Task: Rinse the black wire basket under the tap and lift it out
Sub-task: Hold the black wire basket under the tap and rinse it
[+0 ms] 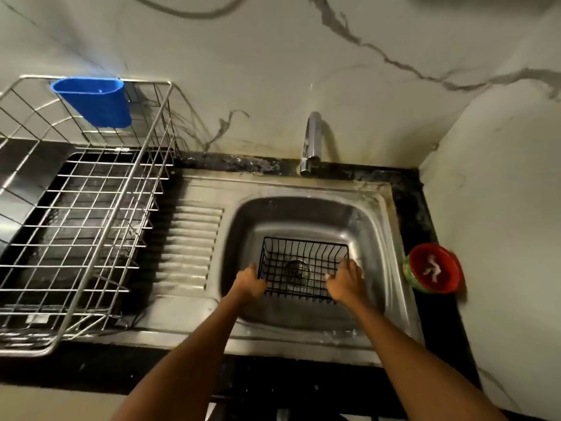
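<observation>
Apparently early on: the black wire basket (302, 270) sits low in the sink (376, 226), lower centre; left hand (247, 284) and right hand (346, 281) grip its sides. Tap (311, 144) looks dry; rinsing and lifting remain.

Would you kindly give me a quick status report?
Left hand and right hand grip black wire basket sides. Basket in sink. Tap shows no water. Nothing blocking.

Black counter (409, 205) with a steel sink (391, 238) set into it

A wire dish rack (91, 214) stands on the counter's left part, a blue cup (97, 101) hung on its back rim. A red bowl (434, 268) sits on the counter just right of the sink.
</observation>
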